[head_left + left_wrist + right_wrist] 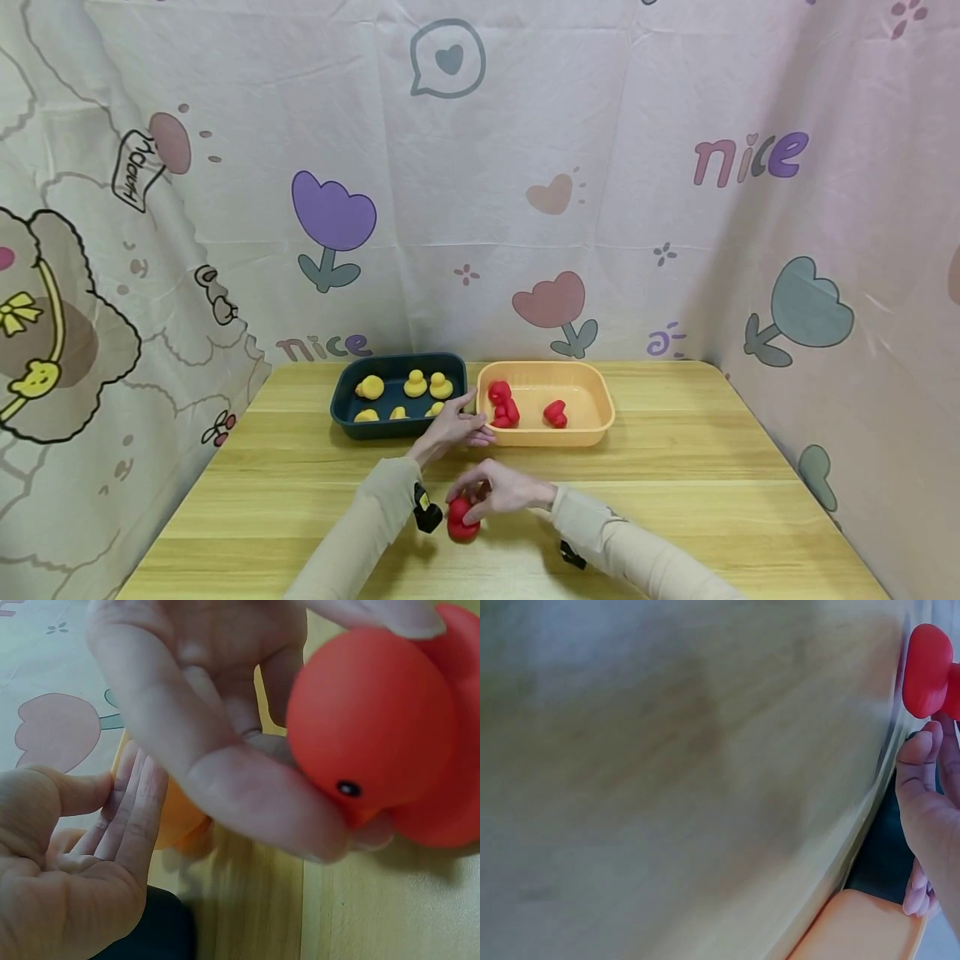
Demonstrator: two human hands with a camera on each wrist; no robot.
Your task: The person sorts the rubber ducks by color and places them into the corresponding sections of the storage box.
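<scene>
My right hand (pixel 504 487) grips a red rubber duck (pixel 462 521) low over the table, in front of the trays. In the left wrist view the duck (pixel 375 727) shows its round head and one black eye between the fingers. My left hand (pixel 453 429) pinches the near left rim of the orange tray (pixel 555 438), thumb at the rim and fingers along the outer wall. Inside that tray, several red ducks (pixel 555 412) lie, some bunched at the left end. In the right wrist view the held duck (pixel 928 671) is partly cut off.
A dark blue tray (pixel 348 425) with several yellow ducks (pixel 415 383) stands close to the left of the orange one. Both trays sit at the back of the wooden table (pixel 675 483), before a patterned cloth (pixel 480 167). The left forearm partly blocks the front middle.
</scene>
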